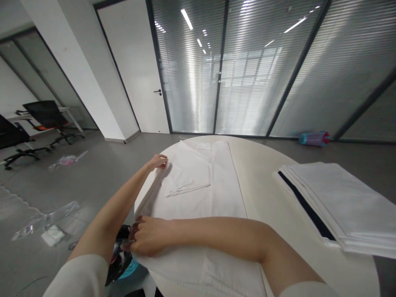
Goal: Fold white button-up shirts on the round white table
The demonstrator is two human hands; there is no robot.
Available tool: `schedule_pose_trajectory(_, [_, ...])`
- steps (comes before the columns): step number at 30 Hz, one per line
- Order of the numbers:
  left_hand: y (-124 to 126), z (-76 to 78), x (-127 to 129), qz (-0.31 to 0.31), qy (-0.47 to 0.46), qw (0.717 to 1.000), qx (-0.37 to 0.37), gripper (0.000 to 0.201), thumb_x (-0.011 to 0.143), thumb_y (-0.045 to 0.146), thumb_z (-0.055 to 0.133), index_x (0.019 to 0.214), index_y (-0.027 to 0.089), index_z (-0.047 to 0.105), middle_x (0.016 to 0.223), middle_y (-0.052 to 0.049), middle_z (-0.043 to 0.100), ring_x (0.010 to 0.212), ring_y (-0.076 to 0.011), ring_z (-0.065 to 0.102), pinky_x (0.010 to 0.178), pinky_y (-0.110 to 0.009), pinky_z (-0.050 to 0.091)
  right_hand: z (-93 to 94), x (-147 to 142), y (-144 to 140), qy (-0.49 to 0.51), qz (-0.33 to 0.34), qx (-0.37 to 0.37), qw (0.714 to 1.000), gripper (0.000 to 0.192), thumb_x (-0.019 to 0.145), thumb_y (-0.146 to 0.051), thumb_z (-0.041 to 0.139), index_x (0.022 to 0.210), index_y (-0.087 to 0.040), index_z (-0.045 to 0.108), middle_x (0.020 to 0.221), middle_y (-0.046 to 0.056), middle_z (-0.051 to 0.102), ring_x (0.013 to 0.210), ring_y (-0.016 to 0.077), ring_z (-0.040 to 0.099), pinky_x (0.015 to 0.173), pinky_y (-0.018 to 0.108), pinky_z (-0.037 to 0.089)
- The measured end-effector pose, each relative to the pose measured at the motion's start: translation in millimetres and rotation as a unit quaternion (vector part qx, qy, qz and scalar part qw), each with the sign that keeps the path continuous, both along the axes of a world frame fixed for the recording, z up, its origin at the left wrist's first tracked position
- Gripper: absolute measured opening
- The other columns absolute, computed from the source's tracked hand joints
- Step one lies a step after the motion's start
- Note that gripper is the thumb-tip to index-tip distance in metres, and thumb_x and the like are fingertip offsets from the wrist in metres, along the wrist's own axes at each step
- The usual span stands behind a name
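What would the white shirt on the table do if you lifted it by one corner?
The white shirt would probably flop and unfold: it is thin cloth, lying flat with a folded sleeve. It looks light. The left hand and right hand press its left edge, so it may slide easily on the smooth table.

Left hand [158, 161] and right hand [148, 236] grip the left edge of a white garment [198, 185] spread on the round table [262, 165].

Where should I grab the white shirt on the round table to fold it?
Probably along its left long edge, coming from the table's left side. The white shirt lies flat, and that edge overhangs the round table, where the left hand and right hand already pinch it.
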State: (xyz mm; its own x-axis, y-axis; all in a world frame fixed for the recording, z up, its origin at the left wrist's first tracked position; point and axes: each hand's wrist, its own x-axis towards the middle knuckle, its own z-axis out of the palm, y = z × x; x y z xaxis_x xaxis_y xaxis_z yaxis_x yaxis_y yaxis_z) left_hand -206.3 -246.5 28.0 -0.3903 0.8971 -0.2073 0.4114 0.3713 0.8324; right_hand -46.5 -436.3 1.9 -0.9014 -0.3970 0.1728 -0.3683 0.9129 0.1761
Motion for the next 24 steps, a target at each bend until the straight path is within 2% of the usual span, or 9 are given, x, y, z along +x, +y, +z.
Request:
schedule_pose_trajectory(2, [9.9, -0.9, 0.7, -0.001, 0.008, 1.000, -0.011, 0.039, 0.068, 0.026, 0.082, 0.100, 0.009, 0.068, 0.068, -0.002, 0.063, 0.063, -0.0146, 0.061, 0.063, -0.026, 0.052, 6.1, 3.3, 1.9, 0.043, -0.007, -0.002, 0.999, 0.027, 0.099, -0.020, 0.049, 0.121, -0.019, 0.066, 0.096, 0.005, 0.073, 0.091, 0.0207, 0.065, 0.074, 0.036, 0.044])
schedule_pose_trajectory(5, [23.6, -0.3, 0.0, -0.008, 0.024, 0.999, -0.037, 0.031, 0.064, 0.024, 0.085, 0.086, 0.009, 0.070, 0.057, 0.000, 0.057, 0.061, -0.0156, 0.058, 0.059, -0.026, 0.048, 18.2, 16.4, 4.1, 0.117, -0.004, -0.014, 0.993, 0.025, 0.100, -0.017, 0.046, 0.094, -0.020, 0.070, 0.093, 0.004, 0.071, 0.088, 0.0191, 0.061, 0.075, 0.035, 0.041])
schedule_pose_trajectory(8, [36.9, 2.4, 0.7, -0.023, 0.032, 0.998, -0.057, 0.026, 0.061, 0.022, 0.086, 0.078, 0.010, 0.071, 0.055, 0.000, 0.056, 0.062, -0.0160, 0.057, 0.058, -0.025, 0.045, 29.2, 39.7, 4.9, 0.181, -0.016, -0.044, 0.982, 0.030, 0.097, -0.014, 0.048, 0.072, -0.020, 0.063, 0.084, 0.003, 0.067, 0.080, 0.0181, 0.056, 0.076, 0.036, 0.040])
schedule_pose_trajectory(14, [76.0, 3.9, 16.5, -0.029, 0.035, 0.998, -0.037, 0.029, 0.060, 0.026, 0.088, 0.078, 0.011, 0.070, 0.060, 0.000, 0.059, 0.062, -0.0143, 0.058, 0.055, -0.024, 0.044, 38.2, 97.2, -1.5, 0.308, -0.097, -0.055, 0.945, 0.029, 0.083, -0.013, 0.061, 0.057, -0.020, 0.048, 0.063, -0.002, 0.050, 0.062, 0.0141, 0.044, 0.062, 0.032, 0.035])
schedule_pose_trajectory(16, [95.1, 2.5, 24.8, -0.020, 0.044, 0.999, -0.021, 0.029, 0.065, 0.028, 0.087, 0.078, 0.009, 0.069, 0.060, 0.000, 0.058, 0.061, -0.0138, 0.058, 0.054, -0.022, 0.042, 34.5, 111.3, -5.0, 0.330, -0.122, -0.052, 0.935, 0.030, 0.080, -0.015, 0.063, 0.056, -0.020, 0.046, 0.061, -0.003, 0.046, 0.060, 0.0133, 0.041, 0.060, 0.032, 0.035])
schedule_pose_trajectory(19, [126.1, 0.9, 39.0, -0.009, 0.061, 0.998, -0.003, 0.025, 0.083, 0.031, 0.076, 0.089, 0.009, 0.067, 0.072, -0.001, 0.062, 0.063, -0.0116, 0.060, 0.055, -0.022, 0.047, 20.7, 124.8, -8.8, 0.362, -0.142, -0.054, 0.920, 0.032, 0.083, -0.019, 0.064, 0.057, -0.020, 0.046, 0.058, -0.004, 0.043, 0.057, 0.0119, 0.039, 0.058, 0.030, 0.036])
schedule_pose_trajectory(21, [144.9, 0.3, 51.0, -0.008, 0.073, 0.997, 0.011, 0.023, 0.093, 0.032, 0.065, 0.101, 0.011, 0.064, 0.087, -0.003, 0.065, 0.069, -0.0114, 0.062, 0.060, -0.024, 0.053, 6.1, 131.1, -10.2, 0.367, -0.154, -0.051, 0.916, 0.032, 0.089, -0.025, 0.063, 0.060, -0.020, 0.049, 0.056, -0.005, 0.043, 0.056, 0.0114, 0.038, 0.058, 0.028, 0.038])
schedule_pose_trajectory(24, [165.1, -2.0, 75.4, -0.014, 0.099, 0.994, 0.042, 0.027, 0.096, 0.035, 0.060, 0.110, 0.012, 0.063, 0.099, -0.005, 0.066, 0.079, -0.0142, 0.065, 0.068, -0.029, 0.057, -19.5, 141.4, -12.7, 0.346, -0.194, -0.038, 0.917, 0.029, 0.093, -0.022, 0.060, 0.065, -0.021, 0.053, 0.052, -0.006, 0.044, 0.051, 0.0105, 0.035, 0.057, 0.024, 0.040])
